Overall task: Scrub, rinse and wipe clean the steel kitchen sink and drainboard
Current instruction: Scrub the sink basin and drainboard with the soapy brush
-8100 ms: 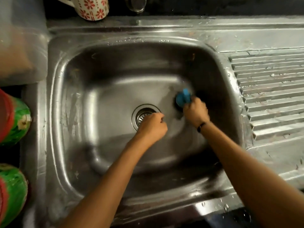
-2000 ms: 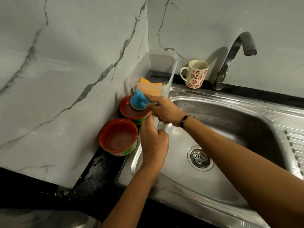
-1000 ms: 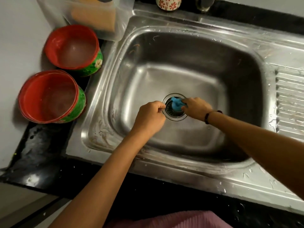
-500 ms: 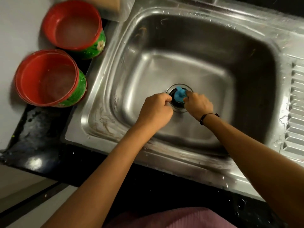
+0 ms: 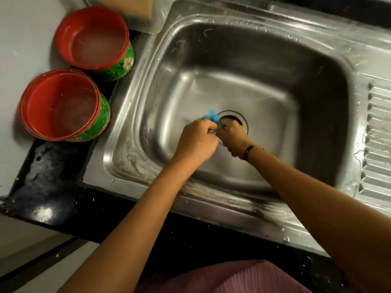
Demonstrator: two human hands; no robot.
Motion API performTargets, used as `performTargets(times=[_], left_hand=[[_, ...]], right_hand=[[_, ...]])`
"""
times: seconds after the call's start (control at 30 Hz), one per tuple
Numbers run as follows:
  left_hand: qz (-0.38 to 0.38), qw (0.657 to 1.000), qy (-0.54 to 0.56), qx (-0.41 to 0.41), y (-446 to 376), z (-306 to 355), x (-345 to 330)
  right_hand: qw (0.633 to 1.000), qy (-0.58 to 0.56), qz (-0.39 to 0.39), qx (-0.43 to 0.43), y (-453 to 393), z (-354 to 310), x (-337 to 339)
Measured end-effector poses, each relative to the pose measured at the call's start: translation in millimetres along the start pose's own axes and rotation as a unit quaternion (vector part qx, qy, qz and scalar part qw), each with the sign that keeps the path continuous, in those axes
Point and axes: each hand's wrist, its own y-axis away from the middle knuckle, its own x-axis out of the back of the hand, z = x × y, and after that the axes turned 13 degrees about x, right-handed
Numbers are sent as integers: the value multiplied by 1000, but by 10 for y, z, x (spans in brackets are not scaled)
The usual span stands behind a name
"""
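At the basin floor of the steel sink [image 5: 317, 85], a blue scrubber [image 5: 212, 117] is gripped by the curled right hand [image 5: 233, 137] at the drain's [image 5: 237, 119] nine o'clock edge. The left hand [image 5: 195, 142] is fisted alongside (whether anything is held cannot be told). The drainboard [image 5: 378, 132] lies at three o'clock.

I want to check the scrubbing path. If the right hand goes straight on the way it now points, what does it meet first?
Probably the blue scrubber it holds, then the left hand; depth is unclear.
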Motion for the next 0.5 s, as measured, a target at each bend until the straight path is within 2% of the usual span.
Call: performTargets(times=[0.1, 0.17, 0.27, 0.33, 0.4, 0.5], left_hand=[[9, 1000, 3, 2, 30, 11, 31], [13, 1000, 2, 0, 85, 8, 70], [23, 1000, 7, -2, 172, -62, 169], [39, 999, 21, -1, 247, -161, 260], [63, 997, 43, 3, 307, -237, 365], [132, 987, 93, 12, 381, -298, 560]], right_hand=[[989, 92, -114, 27, 351, -23, 84], [983, 82, -161, -8, 486, -16, 208], [983, -77, -133, -98, 582, -25, 340], [975, -170, -96, -108, 678, -108, 340], [966, -231, -78, -91, 743, -264, 340], [963, -260, -64, -14, 738, -660, 353]])
